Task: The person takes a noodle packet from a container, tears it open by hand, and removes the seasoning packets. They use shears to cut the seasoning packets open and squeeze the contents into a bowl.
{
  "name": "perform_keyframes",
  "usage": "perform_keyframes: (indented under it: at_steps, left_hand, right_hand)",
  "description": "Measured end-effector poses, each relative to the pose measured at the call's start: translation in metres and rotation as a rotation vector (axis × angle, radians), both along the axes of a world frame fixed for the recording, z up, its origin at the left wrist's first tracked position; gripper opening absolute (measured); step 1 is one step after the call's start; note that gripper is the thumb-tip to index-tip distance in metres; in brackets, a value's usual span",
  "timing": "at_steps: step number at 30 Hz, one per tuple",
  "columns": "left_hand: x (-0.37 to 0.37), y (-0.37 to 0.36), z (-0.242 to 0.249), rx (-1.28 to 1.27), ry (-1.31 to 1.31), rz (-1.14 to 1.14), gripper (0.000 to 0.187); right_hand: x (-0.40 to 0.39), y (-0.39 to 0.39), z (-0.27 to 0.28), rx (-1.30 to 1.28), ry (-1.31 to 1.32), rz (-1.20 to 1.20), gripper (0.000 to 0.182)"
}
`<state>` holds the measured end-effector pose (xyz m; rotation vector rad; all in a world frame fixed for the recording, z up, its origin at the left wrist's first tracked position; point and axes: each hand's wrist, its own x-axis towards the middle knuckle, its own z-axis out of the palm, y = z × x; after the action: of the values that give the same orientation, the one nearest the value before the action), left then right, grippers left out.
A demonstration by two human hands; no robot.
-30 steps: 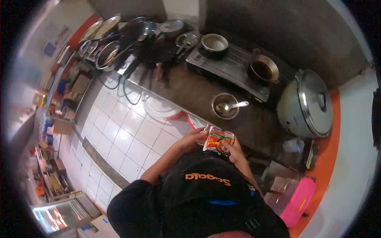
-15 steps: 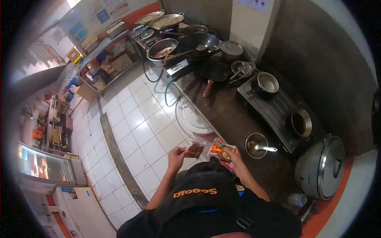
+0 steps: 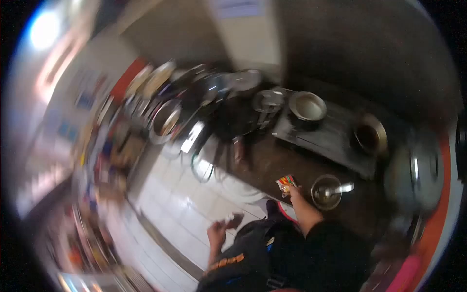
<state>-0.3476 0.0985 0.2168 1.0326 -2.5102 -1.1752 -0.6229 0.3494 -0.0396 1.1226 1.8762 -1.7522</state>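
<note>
My left hand [image 3: 216,232] is closed on a small packet [image 3: 235,221] with a dark lower part, over the tiled floor. Over the edge of the dark counter, my right hand [image 3: 295,191] is closed on a colourful red, yellow and green packet [image 3: 285,183]. Just right of that hand, a metal bowl [image 3: 321,200] stands on the counter with a white-handled spoon [image 3: 343,188] in it. The view is blurred by motion.
A two-burner stove [image 3: 331,141] carries a light pot [image 3: 308,106] and a brown-rimmed pan [image 3: 369,135]. A large lidded pot [image 3: 411,170] stands at the right. More pans and a wok [image 3: 214,90] line the counter's far end.
The view has swung and tilted. My hands have moved farther apart: the right one reaches over the counter with the colourful packet, the left one is lower with the other packet.
</note>
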Motion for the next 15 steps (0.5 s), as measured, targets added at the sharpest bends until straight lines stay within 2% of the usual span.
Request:
perform_keyframes:
  at_steps: [1, 2, 3, 4, 5, 7, 8, 9, 10, 11, 12, 13, 15]
  left_hand:
    - [-0.011, -0.015, -0.007, -0.029, -0.033, -0.08, 0.019]
    - [-0.028, -0.021, -0.001, 0.016, -0.011, -0.154, 0.02]
    - [-0.032, -0.025, 0.007, 0.076, -0.013, -0.206, 0.02]
    - [-0.042, -0.022, 0.016, 0.204, 0.085, -0.234, 0.02]
    - [-0.055, -0.021, 0.029, 0.297, 0.03, -0.253, 0.015]
    - [-0.074, -0.015, 0.052, 0.418, -0.008, -0.306, 0.012]
    - [-0.083, -0.016, 0.042, 0.525, 0.044, -0.347, 0.013]
    - [-0.09, -0.021, 0.034, 0.527, 0.033, -0.371, 0.013]
    - [-0.095, -0.027, 0.027, 0.457, 0.029, -0.49, 0.014]
    - [-0.101, -0.03, 0.025, 0.387, 0.024, -0.617, 0.014]
    - [-0.108, -0.031, 0.025, 0.259, -0.014, -0.726, 0.012]
    - [-0.116, -0.029, 0.026, 0.251, -0.026, -0.778, 0.012]
    - [-0.129, -0.027, 0.029, 0.169, 0.063, -0.926, 0.01]
  right_hand:
    - [-0.002, -0.008, 0.0, 0.141, 0.039, 0.03, 0.065]
    - [-0.017, -0.04, -0.048, 0.422, -0.143, 0.028, 0.065]
    - [-0.007, -0.037, -0.013, 0.047, -0.032, 0.01, 0.07]
    - [0.008, -0.027, 0.054, -0.05, -0.084, 0.09, 0.06]
    - [0.009, -0.022, 0.153, 0.371, -0.132, 0.303, 0.041]
    - [0.013, -0.061, 0.119, 0.769, -0.018, 0.204, 0.029]
    - [0.012, -0.071, 0.108, 0.614, 0.127, 0.261, 0.029]
    - [0.019, -0.084, 0.098, 0.451, 0.265, 0.313, 0.028]
    - [0.027, -0.094, 0.082, 0.09, 0.469, 0.499, 0.029]
    - [0.036, -0.098, 0.088, -0.275, 0.673, 0.662, 0.029]
    - [0.054, -0.104, 0.095, -0.478, 0.602, 0.681, 0.029]
    - [0.071, -0.103, 0.137, -0.681, 0.543, 0.692, 0.029]
    - [0.096, -0.088, 0.197, -0.808, 0.346, 0.782, 0.03]
